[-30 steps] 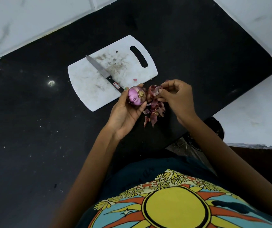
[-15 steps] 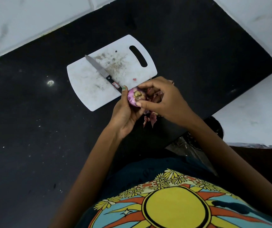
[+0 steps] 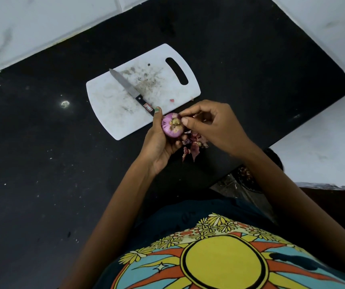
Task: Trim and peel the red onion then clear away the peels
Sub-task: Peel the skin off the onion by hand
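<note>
My left hand [image 3: 159, 142] holds a small red onion [image 3: 172, 126], purple and shiny, with its brownish root end facing up. My right hand [image 3: 211, 124] is at the onion's right side, its thumb and forefinger pinching at the skin near the root end. A heap of reddish onion peels [image 3: 194, 146] lies on the black counter just below and between both hands, partly hidden by them.
A white cutting board [image 3: 113, 113], stained, lies just beyond the hands, with a black-handled knife [image 3: 129, 90] diagonally on it. The black counter [image 3: 42, 163] ends near my body. White tiled walls stand behind and to the right. A dark bin [image 3: 248, 176] sits on the floor, lower right.
A second ago my right hand was apart, over the peel heap. It moved left to the onion and now pinches at its root end. The left hand barely moved.
</note>
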